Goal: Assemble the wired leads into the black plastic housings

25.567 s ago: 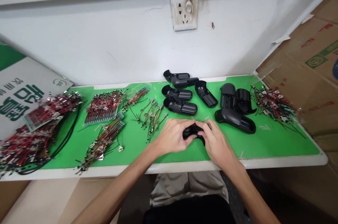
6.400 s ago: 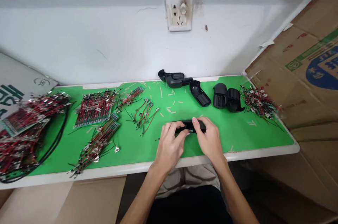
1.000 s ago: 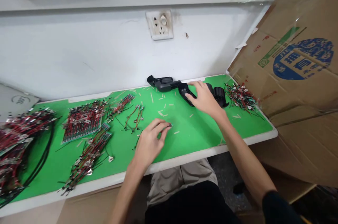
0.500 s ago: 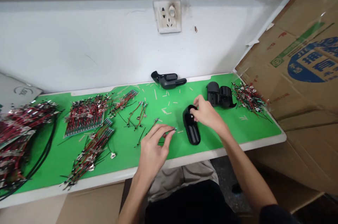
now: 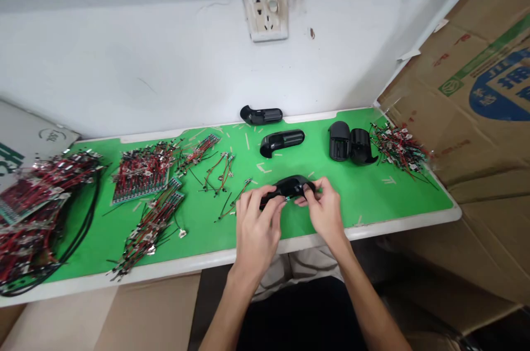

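Note:
My right hand grips the right end of a curved black plastic shell, held sideways just above the green mat. My left hand is closed, with a small green circuit board at its fingertips, against the near side of the shell. Those fingers also cover the shell's left end; whether they grip it I cannot tell. Just left of this hand lies a thin wired board. Two similar shells, a farther one and a nearer one, lie beyond my hands.
At left are wired-board bundles: a large pile, a panel and a strip stack. A black housing pair and a wire heap lie right. A cardboard sheet borders the right side.
My hands have come together at a black shell, now sideways rather than upright. The black shells at the back, close together before, now lie apart. The camera view has shifted slightly.

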`<act>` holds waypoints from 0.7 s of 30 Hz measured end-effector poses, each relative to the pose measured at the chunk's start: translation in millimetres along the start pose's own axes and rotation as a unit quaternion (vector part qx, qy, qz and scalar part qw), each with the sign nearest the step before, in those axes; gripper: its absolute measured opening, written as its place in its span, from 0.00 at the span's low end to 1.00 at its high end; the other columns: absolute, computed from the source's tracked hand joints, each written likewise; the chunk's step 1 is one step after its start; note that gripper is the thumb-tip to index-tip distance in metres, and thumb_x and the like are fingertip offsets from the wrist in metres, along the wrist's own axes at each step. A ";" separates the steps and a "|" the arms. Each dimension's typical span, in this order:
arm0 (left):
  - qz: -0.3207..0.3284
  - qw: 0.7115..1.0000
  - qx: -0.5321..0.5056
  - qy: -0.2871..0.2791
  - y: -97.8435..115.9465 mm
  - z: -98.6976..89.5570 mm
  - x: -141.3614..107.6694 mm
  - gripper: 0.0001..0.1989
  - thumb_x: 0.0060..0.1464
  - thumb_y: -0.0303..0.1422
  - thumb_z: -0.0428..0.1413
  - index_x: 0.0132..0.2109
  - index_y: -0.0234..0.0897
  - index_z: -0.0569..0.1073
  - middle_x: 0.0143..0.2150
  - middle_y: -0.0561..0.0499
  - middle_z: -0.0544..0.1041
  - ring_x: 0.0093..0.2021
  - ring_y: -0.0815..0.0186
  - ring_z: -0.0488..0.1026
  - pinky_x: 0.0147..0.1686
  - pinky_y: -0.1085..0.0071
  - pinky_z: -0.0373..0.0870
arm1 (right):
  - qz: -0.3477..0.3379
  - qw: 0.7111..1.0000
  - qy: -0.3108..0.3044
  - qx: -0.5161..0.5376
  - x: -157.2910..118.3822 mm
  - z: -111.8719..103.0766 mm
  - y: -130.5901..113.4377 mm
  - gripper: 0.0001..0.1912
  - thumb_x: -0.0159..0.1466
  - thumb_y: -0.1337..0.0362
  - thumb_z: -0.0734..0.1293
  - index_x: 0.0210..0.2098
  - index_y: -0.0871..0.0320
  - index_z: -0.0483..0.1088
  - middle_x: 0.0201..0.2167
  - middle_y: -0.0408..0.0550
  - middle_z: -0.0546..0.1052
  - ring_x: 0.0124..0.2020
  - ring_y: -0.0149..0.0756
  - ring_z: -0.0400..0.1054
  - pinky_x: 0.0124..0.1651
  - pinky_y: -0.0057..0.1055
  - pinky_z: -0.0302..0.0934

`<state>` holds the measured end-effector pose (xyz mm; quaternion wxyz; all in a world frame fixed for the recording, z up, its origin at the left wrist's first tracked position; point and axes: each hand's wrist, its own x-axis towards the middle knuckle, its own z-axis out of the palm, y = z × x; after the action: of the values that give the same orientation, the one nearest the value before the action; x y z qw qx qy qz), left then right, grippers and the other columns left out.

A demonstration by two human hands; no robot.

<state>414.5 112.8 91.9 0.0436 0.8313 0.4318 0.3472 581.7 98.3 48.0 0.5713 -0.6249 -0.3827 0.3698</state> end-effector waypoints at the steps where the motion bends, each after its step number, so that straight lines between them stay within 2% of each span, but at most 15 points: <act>1: -0.004 1.000 0.010 -0.004 0.5 4.4 0.4 0.08 0.61 0.26 0.59 0.45 0.41 0.78 0.55 0.45 0.76 0.54 0.55 0.70 0.53 0.55 0.69 | -0.011 1.000 0.005 -0.019 -2.5 1.5 1.2 0.15 0.70 0.50 0.65 0.37 0.53 0.61 0.28 0.47 0.79 0.29 0.44 0.80 0.33 0.35 0.75; 6: -0.025 0.999 0.022 -0.026 -0.4 20.1 7.4 0.05 0.62 0.30 0.59 0.43 0.43 0.80 0.60 0.45 0.74 0.62 0.49 0.65 0.56 0.48 0.66 | -0.018 0.999 0.003 -0.033 -5.7 1.3 1.7 0.14 0.70 0.51 0.65 0.36 0.52 0.60 0.29 0.49 0.80 0.29 0.45 0.80 0.31 0.35 0.73; 16: -0.016 0.999 -0.002 -0.045 -0.7 28.1 10.5 0.07 0.63 0.27 0.56 0.42 0.41 0.79 0.61 0.45 0.74 0.64 0.51 0.65 0.59 0.48 0.66 | -0.017 1.000 0.002 -0.008 -6.2 1.4 1.3 0.11 0.69 0.56 0.65 0.36 0.52 0.59 0.30 0.47 0.80 0.30 0.44 0.80 0.33 0.35 0.75; 21: 0.023 0.996 0.032 -0.083 -5.7 25.5 14.7 0.09 0.63 0.25 0.54 0.44 0.39 0.78 0.62 0.42 0.72 0.62 0.50 0.68 0.59 0.47 0.64 | -0.023 1.000 -0.001 -0.018 -6.2 0.7 1.2 0.11 0.70 0.55 0.64 0.35 0.52 0.59 0.30 0.48 0.80 0.30 0.44 0.80 0.32 0.35 0.75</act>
<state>431.9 133.1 78.4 0.0444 0.8680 0.4185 0.2636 578.5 92.9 46.9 0.5681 -0.6252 -0.4044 0.3505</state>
